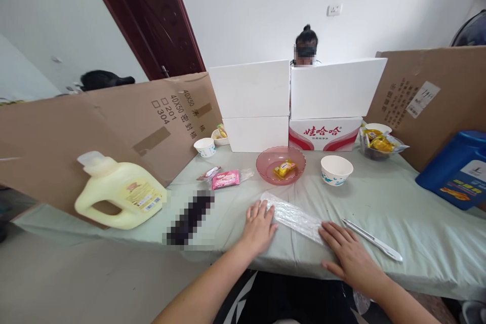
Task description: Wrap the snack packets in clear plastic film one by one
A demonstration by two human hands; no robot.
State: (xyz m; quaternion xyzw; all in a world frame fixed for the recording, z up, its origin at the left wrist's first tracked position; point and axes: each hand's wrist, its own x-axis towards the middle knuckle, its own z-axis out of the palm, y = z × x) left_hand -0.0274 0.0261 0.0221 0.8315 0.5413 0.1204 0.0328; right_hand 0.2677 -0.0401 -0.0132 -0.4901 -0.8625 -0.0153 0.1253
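My left hand (258, 226) lies flat on the pale green cloth (379, 212), fingers stretched out, its fingertips touching the left end of a long clear plastic wrapper (294, 216). My right hand (348, 255) also rests flat with fingers apart, pressing on the wrapper's right end. A white pen-like tool (372, 239) lies just to the right of my right hand. Beyond the wrapper stand a pink bowl (266, 166) holding a yellow packet (284, 167) and an empty white paper bowl (336, 169).
A pale yellow detergent jug (120, 193) lies at the left, a blue jug (457, 172) at the right. Pink snack packets (225, 179), small cups (205, 147) and a bowl of yellow snacks (379, 144) sit further back. White foam boxes (250, 91) and cardboard sheets (114, 126) wall the table; a person sits behind.
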